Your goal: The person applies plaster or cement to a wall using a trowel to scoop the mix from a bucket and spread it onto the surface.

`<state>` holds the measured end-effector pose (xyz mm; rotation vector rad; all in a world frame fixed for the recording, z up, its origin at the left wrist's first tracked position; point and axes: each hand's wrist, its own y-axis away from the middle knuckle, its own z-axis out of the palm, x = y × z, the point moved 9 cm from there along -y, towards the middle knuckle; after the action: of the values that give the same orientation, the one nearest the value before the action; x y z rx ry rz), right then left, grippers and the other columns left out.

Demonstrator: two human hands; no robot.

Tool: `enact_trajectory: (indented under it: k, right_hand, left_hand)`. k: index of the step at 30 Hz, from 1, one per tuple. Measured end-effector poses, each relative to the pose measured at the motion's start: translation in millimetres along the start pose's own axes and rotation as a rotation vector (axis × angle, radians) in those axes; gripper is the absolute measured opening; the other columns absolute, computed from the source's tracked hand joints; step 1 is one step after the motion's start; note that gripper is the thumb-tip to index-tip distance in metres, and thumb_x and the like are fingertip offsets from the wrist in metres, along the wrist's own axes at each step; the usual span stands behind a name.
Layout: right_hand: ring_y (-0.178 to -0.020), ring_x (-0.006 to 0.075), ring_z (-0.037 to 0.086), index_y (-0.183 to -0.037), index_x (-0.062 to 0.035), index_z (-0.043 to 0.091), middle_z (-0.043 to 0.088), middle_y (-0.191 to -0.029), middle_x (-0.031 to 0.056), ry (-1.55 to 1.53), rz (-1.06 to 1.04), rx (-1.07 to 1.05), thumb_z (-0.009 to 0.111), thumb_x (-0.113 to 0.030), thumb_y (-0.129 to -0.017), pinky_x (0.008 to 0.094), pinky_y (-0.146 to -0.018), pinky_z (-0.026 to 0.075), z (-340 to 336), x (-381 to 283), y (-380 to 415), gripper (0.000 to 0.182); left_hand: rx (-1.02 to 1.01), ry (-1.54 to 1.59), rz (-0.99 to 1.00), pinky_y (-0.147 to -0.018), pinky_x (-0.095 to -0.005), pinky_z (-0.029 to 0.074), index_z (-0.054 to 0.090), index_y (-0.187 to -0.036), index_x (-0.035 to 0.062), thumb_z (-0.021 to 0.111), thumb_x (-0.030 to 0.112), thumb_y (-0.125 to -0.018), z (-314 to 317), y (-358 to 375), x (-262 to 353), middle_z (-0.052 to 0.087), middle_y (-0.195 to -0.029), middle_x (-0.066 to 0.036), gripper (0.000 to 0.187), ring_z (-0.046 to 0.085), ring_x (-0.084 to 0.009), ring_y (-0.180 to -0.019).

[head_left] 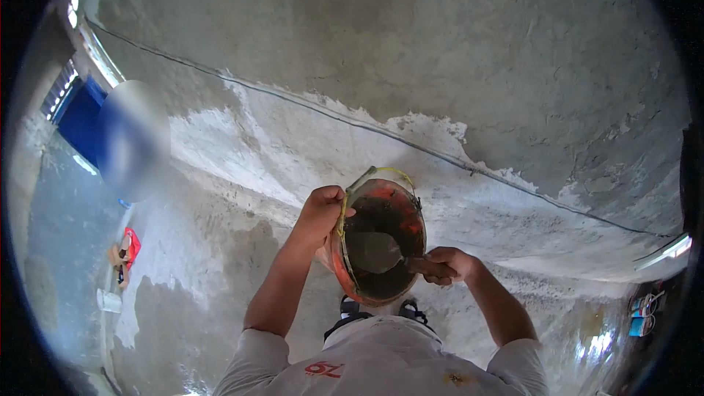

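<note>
Single bucket (pixel 339 271), reddish orange and stained, held in front of the wearer's body, above the shoes (pixel 419 312); its mouth faces the camera. Left hand (pixel 323 214): grasping the bucket at the rim on its left side, thumb over the edge, close to the yellow bail (pixel 397 173). Right hand (pixel 449 265): clenched around the handle of a trowel (pixel 374 252), at the right side of the rim. Trowel blade lies over the bucket's mouth, pointing left; whether it touches the dark contents cannot be told. Beyond the bucket, a wall (pixel 513 51) with a darker grey upper area and a paler, ragged-edged lower band; a thin cable (pixel 345 119) runs slantwise across it. Far left: a red item (pixel 133 246) and, near it, a whitish container (pixel 108 301). Far right: blue containers (pixel 639 325), small in view, contents unclear.
</note>
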<state>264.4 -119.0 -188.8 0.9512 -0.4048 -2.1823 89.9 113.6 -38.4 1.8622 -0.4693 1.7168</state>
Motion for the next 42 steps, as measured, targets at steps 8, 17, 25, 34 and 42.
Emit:
enact_trajectory:
  k: [8,17,25,34,42]
  right_hand:
    - [-0.043,0.0116,0.044,-0.133,0.0121,0.053,0.059,-0.071,0.0089,0.135,-0.389,-0.206,0.053,-0.044,-0.103,0.0255,-0.037,0.035,40.9,-68.1,73.9,0.063]
    - [-0.038,0.0089,0.038,-0.136,0.0136,0.045,0.05,-0.066,0.0089,0.086,-0.741,-0.273,0.053,-0.036,-0.104,0.0232,-0.034,0.032,109.3,-154.3,146.1,0.059]
    - [-0.052,0.0121,0.048,-0.141,0.0049,0.047,0.062,-0.096,0.0161,-0.009,-1.105,-0.157,0.048,-0.032,-0.107,0.0219,-0.038,0.04,192.2,-252.3,229.1,0.05]
    - [-0.059,0.0183,0.063,-0.136,-0.0035,0.058,0.068,-0.084,0.0106,1.127,-1.704,1.19,0.058,-0.025,-0.103,0.0349,-0.051,0.053,323.6,-356.7,324.9,0.04]
    - [-0.082,0.0344,0.07,-0.146,-0.0103,0.05,0.065,-0.101,0.0138,2.01,-1.433,2.411,0.066,-0.013,-0.087,0.0469,-0.063,0.059,309.3,-388.4,299.7,0.061]
  left_hand:
    - [0.185,0.371,0.185,-0.054,-0.0261,0.044,0.059,-0.075,0.0056,0.066,-0.009,-0.081,-9.6,11.6,70.2,0.06,-0.07,0.0,0.017,0.056,-0.0107,-0.059]
    - [0.321,0.344,0.311,-0.046,-0.0299,0.039,0.059,-0.072,0.0064,0.06,-0.003,-0.082,-30.0,2.4,128.3,0.058,-0.065,-0.002,0.014,0.052,-0.0135,-0.053]
    - [0.284,0.325,0.334,-0.047,-0.0307,0.038,0.06,-0.071,0.0037,0.054,0.001,-0.085,-38.5,-13.5,119.6,0.057,-0.064,-0.003,0.015,0.05,-0.0135,-0.053]
    - [0.187,0.325,0.262,-0.049,-0.0302,0.043,0.059,-0.075,0.0039,0.056,-0.003,-0.086,-32.4,-3.9,87.9,0.058,-0.067,-0.003,0.014,0.055,-0.0144,-0.054]
    - [0.159,0.398,0.224,-0.051,-0.0307,0.041,0.056,-0.07,0.0045,0.065,-0.009,-0.081,-37.5,7.7,34.0,0.057,-0.065,-0.003,0.019,0.053,-0.0135,-0.056]
